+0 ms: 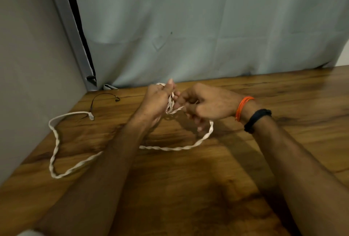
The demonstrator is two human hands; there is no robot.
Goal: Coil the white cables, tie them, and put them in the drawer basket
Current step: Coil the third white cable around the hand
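Observation:
A flat white cable (170,148) lies twisted across the wooden table (207,188). Its far end, with a small plug (91,117), rests at the left near the wall. My left hand (157,99) is closed around a small loop of the cable held just above the table. My right hand (204,103) pinches the same cable right beside it. From my hands the cable drops, curves right, then runs left under my left forearm into a long loop. No drawer basket is in view.
A thin black cord (103,97) lies at the back left of the table. A grey wall (28,65) borders the left edge and a pale curtain (207,28) hangs along the back. My right wrist carries orange threads and a dark band.

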